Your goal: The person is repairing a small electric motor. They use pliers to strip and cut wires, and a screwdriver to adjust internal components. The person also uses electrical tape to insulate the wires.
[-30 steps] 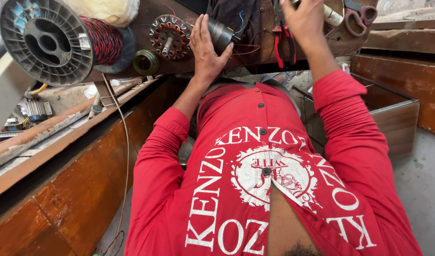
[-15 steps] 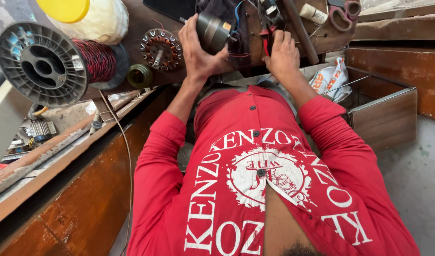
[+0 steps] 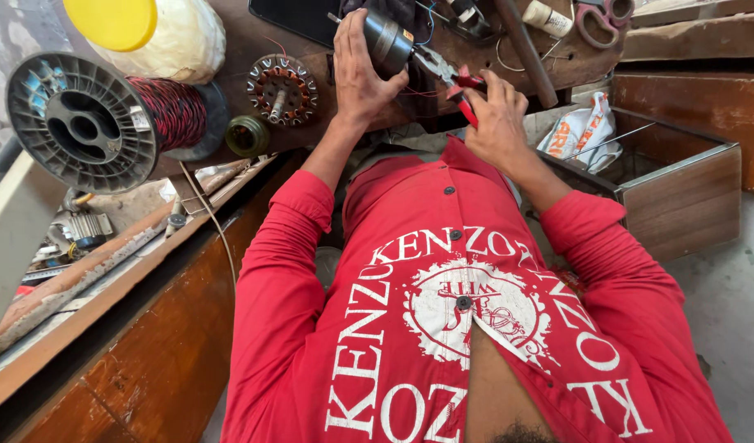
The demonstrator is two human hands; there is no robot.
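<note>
My left hand (image 3: 359,72) grips a small dark cylindrical motor part (image 3: 387,39) with thin wires hanging from it, held above the wooden bench (image 3: 311,90). My right hand (image 3: 498,115) holds red-handled pliers (image 3: 452,78) whose jaws point at the motor part. Both red sleeves reach up from my chest. A round motor stator with copper windings (image 3: 281,89) lies on the bench just left of my left hand.
A large grey spool of dark red wire (image 3: 106,121) and a yellow-capped white roll (image 3: 151,37) sit at the left. A small tape ring (image 3: 247,135) lies by the bench edge. Scissors (image 3: 600,18) rest top right. An open wooden drawer (image 3: 664,176) holds a bag.
Both hands have come down toward my chest. The right hand now holds the red-handled pliers at the motor part; a second ago it reached up toward the tools on the bench.
</note>
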